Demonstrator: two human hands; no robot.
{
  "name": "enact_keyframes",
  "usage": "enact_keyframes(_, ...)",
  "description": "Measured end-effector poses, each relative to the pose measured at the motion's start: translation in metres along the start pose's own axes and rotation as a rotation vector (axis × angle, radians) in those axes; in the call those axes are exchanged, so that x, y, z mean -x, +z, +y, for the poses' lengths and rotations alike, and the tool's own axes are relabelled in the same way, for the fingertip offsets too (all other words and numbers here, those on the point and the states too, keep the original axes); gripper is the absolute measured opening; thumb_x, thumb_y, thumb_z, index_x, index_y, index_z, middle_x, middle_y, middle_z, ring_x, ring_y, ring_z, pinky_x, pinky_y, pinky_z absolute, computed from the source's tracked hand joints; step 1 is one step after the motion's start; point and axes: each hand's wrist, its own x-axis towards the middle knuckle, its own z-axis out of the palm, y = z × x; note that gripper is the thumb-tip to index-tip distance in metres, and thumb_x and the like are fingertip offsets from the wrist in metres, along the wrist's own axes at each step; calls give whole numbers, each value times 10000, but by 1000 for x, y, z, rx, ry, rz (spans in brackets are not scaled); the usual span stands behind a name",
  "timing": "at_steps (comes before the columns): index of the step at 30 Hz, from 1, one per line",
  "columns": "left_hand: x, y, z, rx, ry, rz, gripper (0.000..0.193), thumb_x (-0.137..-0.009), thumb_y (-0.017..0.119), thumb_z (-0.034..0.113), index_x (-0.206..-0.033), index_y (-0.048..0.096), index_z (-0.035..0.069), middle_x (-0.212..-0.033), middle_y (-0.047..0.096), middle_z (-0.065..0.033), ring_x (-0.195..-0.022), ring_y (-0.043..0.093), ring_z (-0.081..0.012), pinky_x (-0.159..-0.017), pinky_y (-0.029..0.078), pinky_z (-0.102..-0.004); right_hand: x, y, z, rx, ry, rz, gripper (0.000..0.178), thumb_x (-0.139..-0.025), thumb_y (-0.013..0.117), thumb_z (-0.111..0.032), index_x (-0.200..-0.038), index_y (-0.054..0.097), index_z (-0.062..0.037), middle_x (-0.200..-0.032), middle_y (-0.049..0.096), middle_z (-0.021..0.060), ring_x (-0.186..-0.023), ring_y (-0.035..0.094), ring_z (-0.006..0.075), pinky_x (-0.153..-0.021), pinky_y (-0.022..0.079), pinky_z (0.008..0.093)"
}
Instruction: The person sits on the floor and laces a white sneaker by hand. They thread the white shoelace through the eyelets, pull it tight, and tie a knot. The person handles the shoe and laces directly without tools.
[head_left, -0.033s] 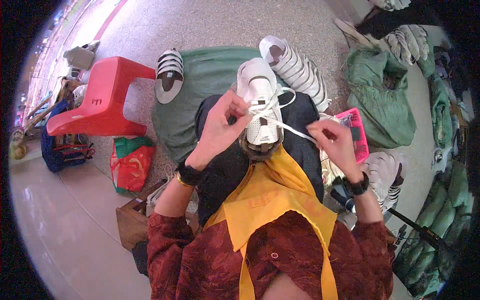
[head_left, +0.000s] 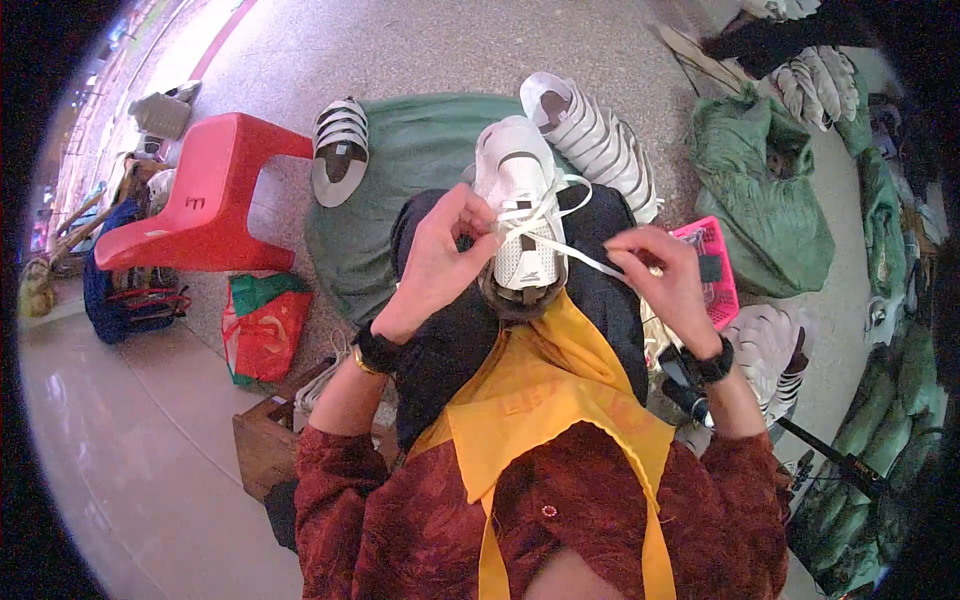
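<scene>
A white sneaker (head_left: 514, 165) rests between my thighs, toe pointing away from me and heel opening towards me. White shoelace (head_left: 580, 259) crosses its front, with a loop standing out on the right. My left hand (head_left: 437, 258) is closed at the sneaker's left side, thumb and forefinger pinching the lace by the crossing. To the right of the sneaker, my right hand (head_left: 664, 276) pinches a lace end, which is stretched taut from the crossing. A yellow apron (head_left: 545, 390) covers my lap behind the heel.
A nested row of white shoe uppers (head_left: 605, 150) lies beyond the sneaker, and more uppers (head_left: 340, 155) lie left on a green sheet (head_left: 400, 130). A red stool (head_left: 215, 200) stands left. At right are a pink basket (head_left: 722, 270) and a green sack (head_left: 760, 200).
My right hand has shifted slightly up and to the left, and its fingers are a little straighter on the lace. The left hand and the sneaker look still.
</scene>
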Motion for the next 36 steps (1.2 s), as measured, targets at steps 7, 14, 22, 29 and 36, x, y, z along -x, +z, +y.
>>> enact_keyframes(7,12,4,19,-183,-44,60,158,-892,680,-26,-920,540,42,-790,576,30,-712,535,-32,-622,436,-213,-65,46,-21,198,-437,-168,105,-876,688,-89,-949,649,-25,-994,652,135,-822,660,339,-726,550,392)
enact_keyframes(14,15,2,21,-163,-148,31,159,-891,672,-31,-898,533,46,-780,562,42,-700,517,-26,-611,420,-208,-73,45,-20,181,-300,-258,120,-857,695,-49,-917,601,-6,-820,625,80,-677,611,189,-625,489,295)
enact_keyframes(22,23,-21,31,-4,-170,-63,184,-884,677,-22,-881,519,72,-783,538,57,-718,493,-24,-619,403,-207,-72,43,8,-191,37,-354,93,-934,675,-74,-946,591,-37,-787,572,-55,-672,512,14,-571,430,211)
enact_keyframes(29,58,-79,60,159,-276,-30,175,-863,696,15,-883,535,80,-840,549,26,-729,497,-57,-648,383,-197,-74,34,10,-475,124,-425,125,-936,705,-93,-971,586,-76,-822,561,-79,-676,491,-14,-531,385,177)
enact_keyframes(36,117,-164,58,29,-428,433,182,-867,653,-30,-880,518,91,-851,537,23,-727,500,-59,-636,387,-201,-64,32,14,-467,130,-291,137,-881,724,-31,-990,644,-50,-893,647,-41,-728,553,10,-613,461,194)
